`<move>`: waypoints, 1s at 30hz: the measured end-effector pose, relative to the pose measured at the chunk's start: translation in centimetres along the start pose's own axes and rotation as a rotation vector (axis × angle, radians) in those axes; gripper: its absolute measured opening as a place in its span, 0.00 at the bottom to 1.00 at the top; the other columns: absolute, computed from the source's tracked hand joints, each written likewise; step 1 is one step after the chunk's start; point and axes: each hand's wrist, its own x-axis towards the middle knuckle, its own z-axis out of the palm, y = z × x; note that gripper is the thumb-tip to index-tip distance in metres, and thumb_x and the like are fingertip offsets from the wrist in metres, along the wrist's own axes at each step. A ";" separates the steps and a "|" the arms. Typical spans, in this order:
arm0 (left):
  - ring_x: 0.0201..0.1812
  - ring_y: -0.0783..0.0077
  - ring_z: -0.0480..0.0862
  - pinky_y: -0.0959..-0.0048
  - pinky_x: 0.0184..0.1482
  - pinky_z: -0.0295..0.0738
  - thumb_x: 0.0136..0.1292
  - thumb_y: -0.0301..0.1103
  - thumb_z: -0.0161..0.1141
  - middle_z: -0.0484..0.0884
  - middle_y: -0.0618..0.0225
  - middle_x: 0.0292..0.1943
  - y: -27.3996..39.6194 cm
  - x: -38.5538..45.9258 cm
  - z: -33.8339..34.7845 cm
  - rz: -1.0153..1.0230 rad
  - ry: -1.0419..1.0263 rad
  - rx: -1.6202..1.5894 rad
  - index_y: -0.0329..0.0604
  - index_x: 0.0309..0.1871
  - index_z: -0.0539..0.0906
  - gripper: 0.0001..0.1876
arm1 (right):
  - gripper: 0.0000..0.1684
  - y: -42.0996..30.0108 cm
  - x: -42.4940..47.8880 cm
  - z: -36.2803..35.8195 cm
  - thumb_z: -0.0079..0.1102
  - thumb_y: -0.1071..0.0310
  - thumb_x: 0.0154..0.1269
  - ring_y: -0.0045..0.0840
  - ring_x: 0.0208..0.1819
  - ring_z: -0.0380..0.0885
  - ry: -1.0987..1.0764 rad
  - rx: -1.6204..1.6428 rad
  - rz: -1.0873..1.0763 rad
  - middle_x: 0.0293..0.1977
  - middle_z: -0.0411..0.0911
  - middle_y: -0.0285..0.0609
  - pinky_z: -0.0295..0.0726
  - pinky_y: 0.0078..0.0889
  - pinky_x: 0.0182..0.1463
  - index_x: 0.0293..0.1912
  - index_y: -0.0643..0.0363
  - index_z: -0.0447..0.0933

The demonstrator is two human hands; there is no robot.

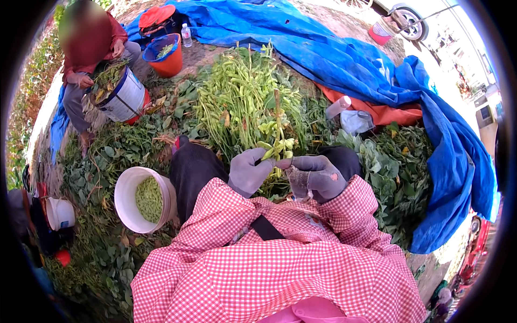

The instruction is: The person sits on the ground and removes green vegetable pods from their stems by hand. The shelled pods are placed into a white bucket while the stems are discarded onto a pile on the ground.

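Both of my hands wear grey gloves and meet over my lap at the lower end of an upright bean stalk [278,117] with green pods. My left hand [250,171] pinches the pods near the stalk's base between thumb and finger. Beside it, touching the same cluster of pods [278,149], is my right hand [317,175], with a worn glove and a bare fingertip showing. Past my hands lies a large heap of cut bean plants [242,93] with many pods. To the left of my knee, a white bucket [124,202] leans, holding shelled green beans [148,200].
A person [91,44] sits at the upper left by a white bucket [123,95] of plants. Nearby are an orange bucket [167,62] and a plastic bottle [186,36]. Blue tarpaulin [347,60] curves behind and right. Leafy stalks [396,161] cover the ground at right.
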 end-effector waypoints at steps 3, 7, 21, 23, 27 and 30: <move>0.29 0.73 0.80 0.76 0.34 0.72 0.55 0.28 0.59 0.81 0.57 0.27 0.0 -0.2 0.3 0.140 0.120 0.178 0.35 0.40 0.83 0.11 | 0.22 1.1 1.7 1.0 0.56 0.65 0.64 0.14 0.26 0.70 0.173 -0.144 -0.006 0.26 0.75 0.35 0.69 0.20 0.31 0.53 0.71 0.73; 0.26 0.72 0.78 0.75 0.31 0.71 0.55 0.29 0.59 0.79 0.59 0.25 -1.5 -0.1 0.7 0.200 0.100 0.156 0.35 0.40 0.83 0.10 | 0.19 3.5 3.7 0.2 0.55 0.68 0.65 0.17 0.36 0.73 0.279 -0.316 -0.007 0.34 0.77 0.38 0.72 0.19 0.40 0.51 0.70 0.74; 0.26 0.74 0.77 0.77 0.28 0.69 0.60 0.22 0.56 0.81 0.55 0.34 -1.9 0.6 -0.3 -0.555 0.000 -0.860 0.22 0.49 0.75 0.15 | 0.27 3.1 1.8 -1.9 0.53 0.65 0.62 0.12 0.21 0.67 0.244 -0.098 0.150 0.22 0.72 0.33 0.65 0.17 0.26 0.56 0.74 0.68; 0.27 0.74 0.78 0.77 0.28 0.70 0.59 0.22 0.57 0.82 0.56 0.34 -1.8 0.4 -0.3 -0.549 -0.066 -0.835 0.22 0.50 0.75 0.16 | 0.26 2.2 1.2 -1.6 0.55 0.68 0.61 0.12 0.21 0.64 0.231 0.008 0.087 0.22 0.69 0.31 0.63 0.18 0.25 0.56 0.75 0.68; 0.28 0.75 0.79 0.78 0.30 0.72 0.57 0.22 0.59 0.83 0.58 0.34 -2.0 0.3 -0.2 -0.505 -0.189 -0.742 0.23 0.52 0.75 0.18 | 0.25 3.1 2.3 -0.9 0.56 0.70 0.63 0.12 0.18 0.66 0.384 0.034 -0.100 0.22 0.73 0.33 0.62 0.17 0.20 0.56 0.73 0.68; 0.29 0.76 0.80 0.79 0.32 0.73 0.57 0.22 0.60 0.83 0.61 0.33 -1.6 0.3 -0.1 -0.486 -0.181 -0.665 0.24 0.50 0.77 0.16 | 0.20 3.0 2.6 -1.1 0.57 0.69 0.63 0.12 0.19 0.68 0.352 -0.140 0.070 0.25 0.75 0.35 0.64 0.17 0.21 0.53 0.69 0.73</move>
